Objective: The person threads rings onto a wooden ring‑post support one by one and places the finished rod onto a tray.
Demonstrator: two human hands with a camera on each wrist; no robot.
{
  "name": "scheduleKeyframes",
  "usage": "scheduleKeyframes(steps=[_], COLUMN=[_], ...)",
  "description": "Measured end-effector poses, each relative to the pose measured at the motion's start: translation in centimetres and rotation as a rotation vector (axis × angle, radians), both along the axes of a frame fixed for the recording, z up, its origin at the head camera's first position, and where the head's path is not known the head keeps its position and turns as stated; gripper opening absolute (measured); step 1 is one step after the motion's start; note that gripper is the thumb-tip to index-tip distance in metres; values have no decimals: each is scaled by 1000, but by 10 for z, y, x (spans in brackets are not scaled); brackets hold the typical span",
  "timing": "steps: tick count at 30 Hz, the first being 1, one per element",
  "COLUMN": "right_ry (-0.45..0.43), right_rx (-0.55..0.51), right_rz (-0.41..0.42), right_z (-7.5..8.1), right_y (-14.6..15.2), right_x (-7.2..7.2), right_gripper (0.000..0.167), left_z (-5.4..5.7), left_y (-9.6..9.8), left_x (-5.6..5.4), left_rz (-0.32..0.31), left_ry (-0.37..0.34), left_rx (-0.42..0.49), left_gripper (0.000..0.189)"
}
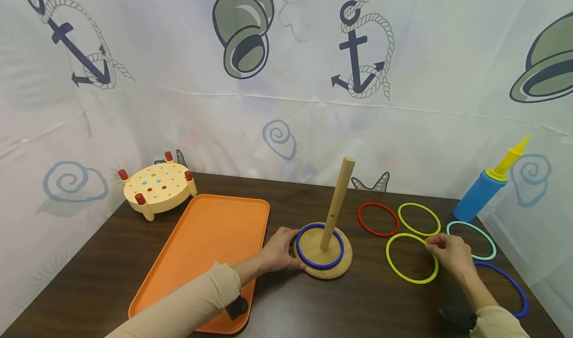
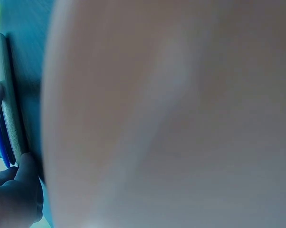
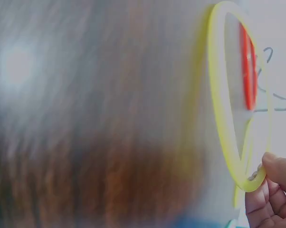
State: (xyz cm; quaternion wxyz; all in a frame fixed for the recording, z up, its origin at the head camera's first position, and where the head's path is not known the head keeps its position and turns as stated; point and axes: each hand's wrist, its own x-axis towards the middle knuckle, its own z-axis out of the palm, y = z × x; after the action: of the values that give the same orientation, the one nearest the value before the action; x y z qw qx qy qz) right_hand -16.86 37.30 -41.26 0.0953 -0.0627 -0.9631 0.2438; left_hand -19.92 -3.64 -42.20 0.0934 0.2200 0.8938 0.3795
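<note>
A round wooden base [image 1: 329,274] with an upright wooden post [image 1: 338,201] stands mid-table, a blue ring [image 1: 320,267] lying on it around the post. My left hand [image 1: 278,251] grips the left edge of this base; in the left wrist view, thumb and fingers are at the base's rim [image 2: 11,114], while a pale blurred shape hides most of the picture. Between thumb and fingers of my right hand [image 1: 453,254], the near yellow ring [image 1: 412,281] is pinched at its right side. The right wrist view shows that ring [image 3: 218,90] tilted up beside the dark table.
Right of the post lie a red ring [image 1: 378,235], another yellow ring [image 1: 437,219], a mint ring [image 1: 492,246] and a second blue ring [image 1: 521,293]. Behind them stands a blue hand pump [image 1: 479,196]. An orange tray [image 1: 219,228] and an upturned pegged toy [image 1: 156,191] are at left.
</note>
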Motion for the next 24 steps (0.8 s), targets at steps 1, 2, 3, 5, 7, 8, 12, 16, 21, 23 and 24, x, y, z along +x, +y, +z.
scheduleKeyframes(steps=[1,2,3,5,7,8,12,16,21,23,24], right_ry=[14,31,40,60,74,77,95,128,184,213,227], right_rx=[1,3,-3,-10,-17,-24,-64,-138,-286,-348,-384], right_rz=[6,15,22,39,51,56,69,85,89,89,90], right_z=[1,2,4,7,12,14,27,46,75,86,91], right_y=[-2,-4,-6,-10,-14,-17,-28,-41,-61,-69,-73], right_x=[-1,-1,-1,-2,-2,-2,-3,-4,-3,-3,-3], right_gripper=[12,12,13,14,14,14,15,19,29,32,33], left_z=[0,0,0,0,1,1,1,2,2,2,1], left_y=[0,0,0,-1,-1,-1,-2,-1,-1,-1,-2], left_x=[0,0,0,0,0,1,1,2,2,1,1], left_rz=[1,0,-1,-5,-9,-9,-11,-10,-7,-8,-7], left_ry=[-1,0,-1,3,8,9,5,1,6,8,5], left_rx=[1,3,5,7,11,14,19,15,12,12,15], left_gripper=[83,83,82,82,81,81,81,82,82,82,82])
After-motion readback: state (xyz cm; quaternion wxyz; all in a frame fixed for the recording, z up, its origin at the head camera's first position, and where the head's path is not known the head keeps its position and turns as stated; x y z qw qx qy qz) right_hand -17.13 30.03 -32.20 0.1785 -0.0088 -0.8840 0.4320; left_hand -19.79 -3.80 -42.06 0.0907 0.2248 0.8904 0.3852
